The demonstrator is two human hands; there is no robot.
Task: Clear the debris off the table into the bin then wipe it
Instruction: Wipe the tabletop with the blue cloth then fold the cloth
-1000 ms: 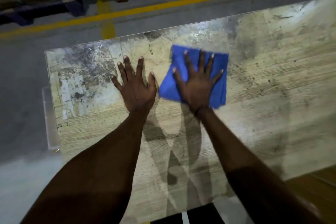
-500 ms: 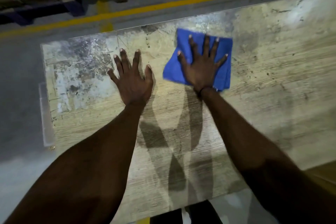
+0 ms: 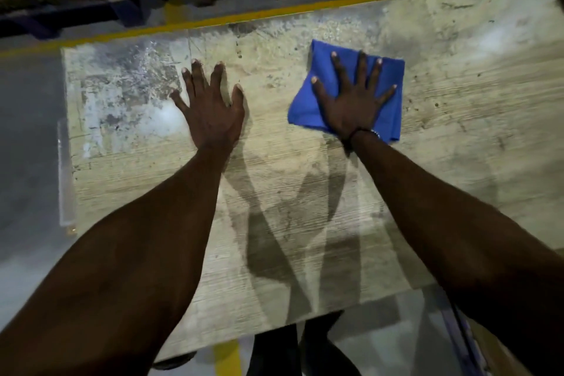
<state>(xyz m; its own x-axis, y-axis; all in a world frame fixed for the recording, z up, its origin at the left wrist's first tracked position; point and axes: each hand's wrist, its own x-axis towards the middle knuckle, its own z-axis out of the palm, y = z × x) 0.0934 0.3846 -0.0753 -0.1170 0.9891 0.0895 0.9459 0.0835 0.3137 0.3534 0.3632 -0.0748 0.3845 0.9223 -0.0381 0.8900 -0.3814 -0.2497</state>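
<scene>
Cloth (image 3: pixel 387 107) under right hand (image 3: pixel 351 107)

The counter (image 3: pixel 305 223) looks like pale, grainy wood, scuffed and stained, with a worn shiny patch at upper left; the blue cloth (image 3: pixel 308 104) is soft, matt fabric.
</scene>
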